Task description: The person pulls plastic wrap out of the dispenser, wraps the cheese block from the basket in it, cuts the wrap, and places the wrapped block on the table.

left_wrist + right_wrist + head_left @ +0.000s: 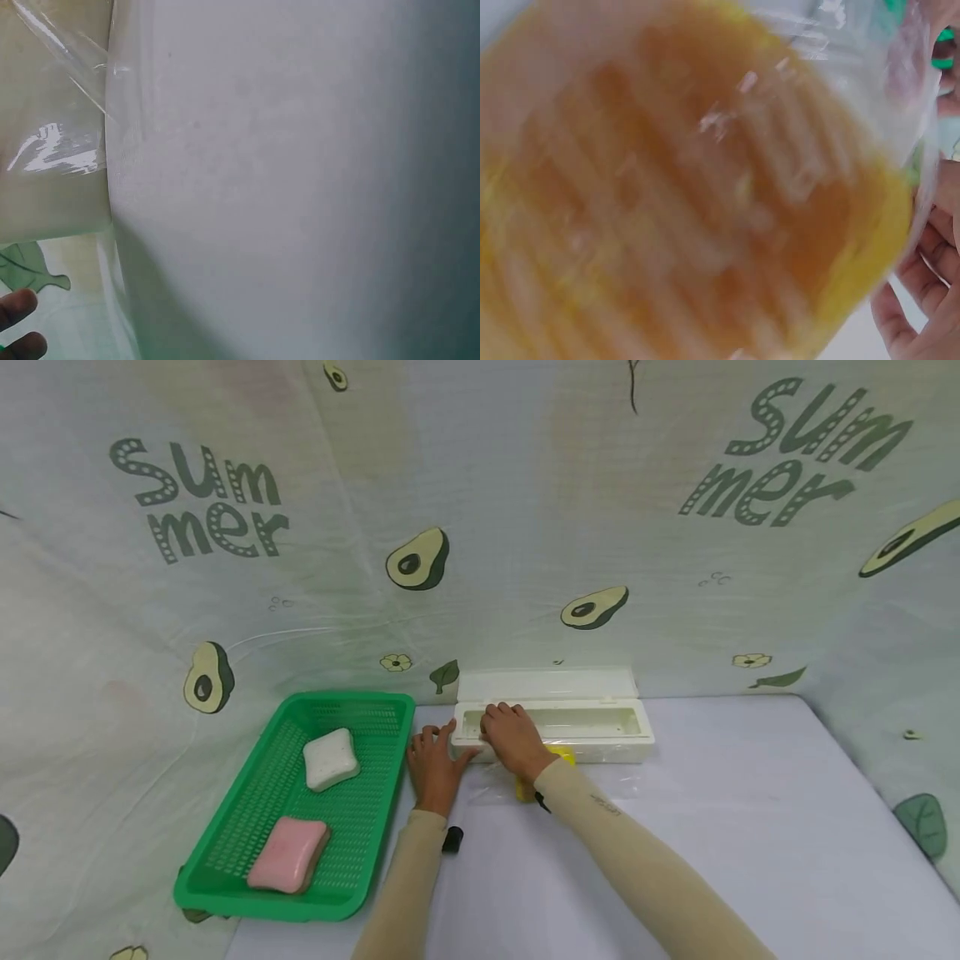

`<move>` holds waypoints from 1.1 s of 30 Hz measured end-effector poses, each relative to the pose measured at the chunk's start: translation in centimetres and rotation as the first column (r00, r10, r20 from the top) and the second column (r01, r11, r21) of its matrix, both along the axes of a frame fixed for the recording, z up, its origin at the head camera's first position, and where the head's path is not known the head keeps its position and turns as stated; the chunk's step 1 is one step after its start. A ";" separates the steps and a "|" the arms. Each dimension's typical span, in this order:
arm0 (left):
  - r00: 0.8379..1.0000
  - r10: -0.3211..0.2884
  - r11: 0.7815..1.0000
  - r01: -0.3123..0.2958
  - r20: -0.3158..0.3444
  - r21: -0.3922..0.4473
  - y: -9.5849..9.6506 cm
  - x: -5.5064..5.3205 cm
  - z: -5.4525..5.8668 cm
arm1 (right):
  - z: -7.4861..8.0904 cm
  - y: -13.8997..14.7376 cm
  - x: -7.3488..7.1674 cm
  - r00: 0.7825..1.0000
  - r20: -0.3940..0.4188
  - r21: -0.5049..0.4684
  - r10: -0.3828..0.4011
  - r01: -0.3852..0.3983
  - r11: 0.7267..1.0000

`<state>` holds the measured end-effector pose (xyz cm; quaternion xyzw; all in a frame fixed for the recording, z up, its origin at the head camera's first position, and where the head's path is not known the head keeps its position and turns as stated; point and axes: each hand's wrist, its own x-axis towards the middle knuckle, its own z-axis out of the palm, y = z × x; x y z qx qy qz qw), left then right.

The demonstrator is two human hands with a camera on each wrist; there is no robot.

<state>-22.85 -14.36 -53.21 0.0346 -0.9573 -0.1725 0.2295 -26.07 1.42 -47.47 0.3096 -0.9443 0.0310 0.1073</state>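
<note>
A long white box [555,752] stands at the back of the table, its lid [547,683] raised against the cloth wall. Clear plastic film [618,783] lies over the box's front and on the table before it. A flat yellow-and-orange piece [705,187] shows blurred beneath the film; my right wrist partly covers it in the head view. My left hand [437,768] touches the box's left end, fingers spread. Curled fingers of my right hand [517,739] grip the film at the left of the box's opening; their tips are hidden.
Left of the box sits a green mesh basket [382,827], holding a white soap-like bar [330,760] and a pink one [288,854]. A printed cloth wall [495,527] rises behind the white tabletop [750,827].
</note>
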 end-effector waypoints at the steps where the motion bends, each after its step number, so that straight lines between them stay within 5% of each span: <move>1: 1.000 0.003 1.000 -0.003 0.001 -0.002 0.0 0.0 0.0 | 0.0 0.3 0.0 1.000 0.005 -0.001 0.004 -0.004 1.000; 14: 0.999 -0.004 0.999 0.003 0.043 0.033 -0.3 0.3 0.1 | 0.5 5.0 0.5 0.998 0.050 -0.041 0.030 -0.028 0.999; 33: 0.999 -0.010 1.000 0.010 0.054 0.011 -0.1 0.2 0.2 | 0.2 10.9 0.8 1.000 0.001 -0.049 -0.004 0.004 0.999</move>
